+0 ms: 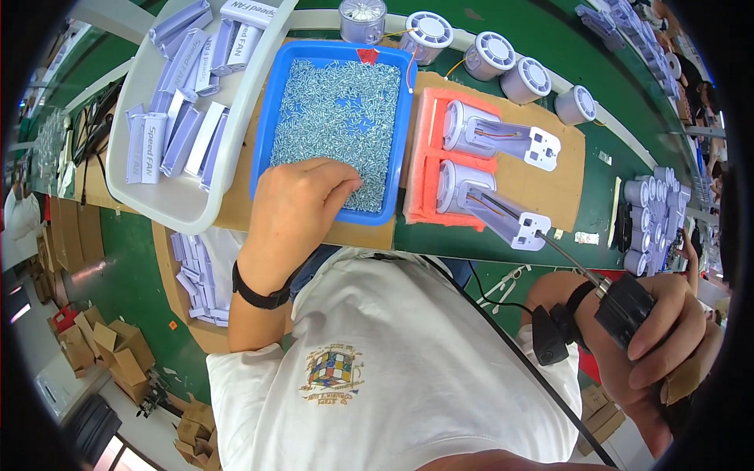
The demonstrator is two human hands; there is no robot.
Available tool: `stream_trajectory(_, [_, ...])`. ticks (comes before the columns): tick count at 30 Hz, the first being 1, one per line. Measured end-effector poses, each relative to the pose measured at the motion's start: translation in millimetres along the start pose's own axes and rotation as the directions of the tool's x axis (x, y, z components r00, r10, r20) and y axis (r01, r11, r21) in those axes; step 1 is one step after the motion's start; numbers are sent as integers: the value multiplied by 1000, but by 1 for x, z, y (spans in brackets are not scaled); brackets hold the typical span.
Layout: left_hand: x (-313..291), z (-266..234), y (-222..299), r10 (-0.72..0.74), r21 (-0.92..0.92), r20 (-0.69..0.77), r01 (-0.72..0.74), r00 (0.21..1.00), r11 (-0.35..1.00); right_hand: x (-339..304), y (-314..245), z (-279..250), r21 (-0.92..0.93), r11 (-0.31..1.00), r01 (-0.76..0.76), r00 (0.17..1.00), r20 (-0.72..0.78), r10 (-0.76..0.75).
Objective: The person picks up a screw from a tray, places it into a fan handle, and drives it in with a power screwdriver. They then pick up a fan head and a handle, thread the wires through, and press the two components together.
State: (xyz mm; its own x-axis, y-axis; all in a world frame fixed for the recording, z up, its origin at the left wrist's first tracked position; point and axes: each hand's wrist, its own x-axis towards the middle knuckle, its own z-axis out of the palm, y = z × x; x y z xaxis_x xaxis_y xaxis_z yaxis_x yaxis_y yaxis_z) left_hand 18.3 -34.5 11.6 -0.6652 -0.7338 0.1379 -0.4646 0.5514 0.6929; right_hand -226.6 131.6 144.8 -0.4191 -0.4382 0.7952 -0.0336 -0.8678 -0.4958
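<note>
My left hand [298,200] is over the near part of a blue tray [267,125] filled with small silver screws [330,102]. Its thumb and fingertips are pinched together; whatever they hold is too small or hidden to make out. At the lower right, my right hand [679,334] grips a black electric screwdriver [624,310]. Its long thin shaft points up and left, reaching the end of the handle of the nearer fan housing [463,192]. That housing and a second fan housing [471,129] lie in a pink foam holder [424,157], their wires showing inside the open handles.
A white bin [118,173] with several pale purple handle covers [184,71] stands left of the tray. Round fan heads [491,55] line the back edge. More fan parts [648,208] are grouped at the right. A box of covers [200,275] sits below the bin.
</note>
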Motion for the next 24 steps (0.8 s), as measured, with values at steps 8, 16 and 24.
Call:
stream_trajectory(8, [13,35,30,373,-159,-149,-395,916,905,15,1,-20,43,991,-125,973,203,114])
stream_trajectory(16, [15,55,45,222,-398,-233,-301,947,866,9,14,-25,207,976,-67,986,165,33])
stream_trajectory(24, [19,54,51,241,-339,-211,-302,947,891,16,13,-26,137,974,-181,962,230,146])
